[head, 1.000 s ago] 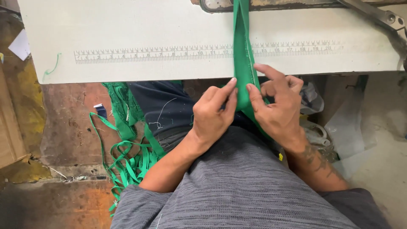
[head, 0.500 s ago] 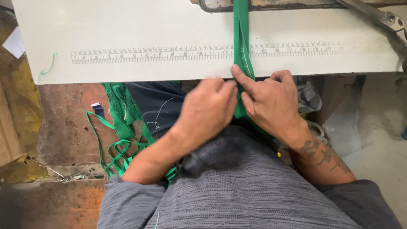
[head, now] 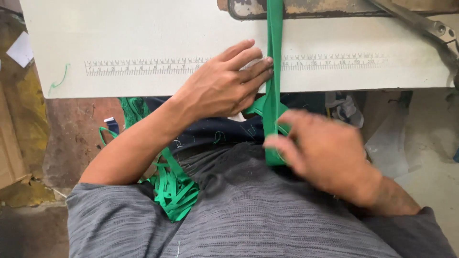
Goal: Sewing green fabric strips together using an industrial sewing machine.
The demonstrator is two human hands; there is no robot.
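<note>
Green strap (head: 274,71) runs straight down the white table (head: 143,33) from under the machine base (head: 334,7), crosses the printed ruler (head: 148,66), drops over the near table edge toward the lap. Left hand (head: 222,86) lies flat at that edge, fingers spread, fingertips (head: 267,61) touching the strap's left side. Right hand (head: 325,150) below the edge, blurred; fingers curled at the hanging strap, grip cannot be told. Loose green strap pile (head: 174,188) hangs at left of the lap. Table surface left of the hand is bare.
</note>
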